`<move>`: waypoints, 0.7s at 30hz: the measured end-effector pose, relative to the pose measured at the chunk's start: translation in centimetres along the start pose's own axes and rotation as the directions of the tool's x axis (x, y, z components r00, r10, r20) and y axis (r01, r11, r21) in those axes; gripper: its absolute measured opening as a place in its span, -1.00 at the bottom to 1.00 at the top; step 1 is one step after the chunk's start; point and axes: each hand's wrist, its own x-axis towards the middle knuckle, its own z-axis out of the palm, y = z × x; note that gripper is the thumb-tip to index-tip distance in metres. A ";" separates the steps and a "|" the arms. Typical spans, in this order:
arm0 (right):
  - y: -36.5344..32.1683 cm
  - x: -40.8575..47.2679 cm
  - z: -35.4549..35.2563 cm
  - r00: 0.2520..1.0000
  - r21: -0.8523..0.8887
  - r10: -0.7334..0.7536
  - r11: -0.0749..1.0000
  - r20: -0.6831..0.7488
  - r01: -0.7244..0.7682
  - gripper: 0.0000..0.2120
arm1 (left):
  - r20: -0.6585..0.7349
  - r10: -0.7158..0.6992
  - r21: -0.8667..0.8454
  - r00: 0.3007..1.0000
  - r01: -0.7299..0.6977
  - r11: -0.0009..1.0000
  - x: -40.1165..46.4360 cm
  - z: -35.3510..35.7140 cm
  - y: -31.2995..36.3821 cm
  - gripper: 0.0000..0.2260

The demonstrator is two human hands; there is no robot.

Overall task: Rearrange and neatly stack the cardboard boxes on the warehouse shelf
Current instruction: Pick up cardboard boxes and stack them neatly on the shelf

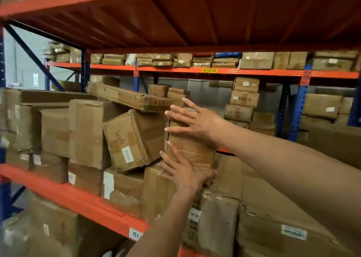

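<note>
A brown cardboard box [190, 153] stands upright in the middle of the shelf [64, 191]. My right hand [195, 122] lies flat against its upper part with fingers spread. My left hand [184, 171] presses its lower front edge, fingers spread too. To its left leans a tilted box [134, 139] marked with handwriting and a white label. A long flat box [127, 96] rests slanted across the top of the pile.
Several more boxes crowd the left of the shelf [86, 133] and the bottom row [123, 190]. Large taped boxes [273, 223] stand at the lower right. Behind, another rack [209, 70] holds stacked boxes. The orange deck [214, 18] above hangs low.
</note>
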 end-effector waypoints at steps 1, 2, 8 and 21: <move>0.0 0.7 -0.4 0.999 -0.035 -0.014 0.999 0.039 0.015 0.38 | -0.015 0.015 0.000 1.000 -0.015 1.000 0.2 0.2 -0.3 0.52; 0.0 1.3 -0.8 0.997 -0.073 -0.021 0.997 0.070 0.026 0.41 | -0.031 0.032 0.001 0.999 -0.032 0.999 0.3 0.3 -0.6 0.50; -0.5 3.1 -2.1 0.981 -0.223 -0.045 0.971 0.191 0.088 0.50 | -0.126 0.084 -0.120 0.988 -0.099 0.988 0.1 1.0 -2.3 0.47; 1.1 -6.5 0.4 0.979 0.020 0.190 0.981 0.075 -0.192 0.40 | 0.007 0.363 0.015 0.932 -0.364 0.931 -0.2 -2.1 0.0 0.36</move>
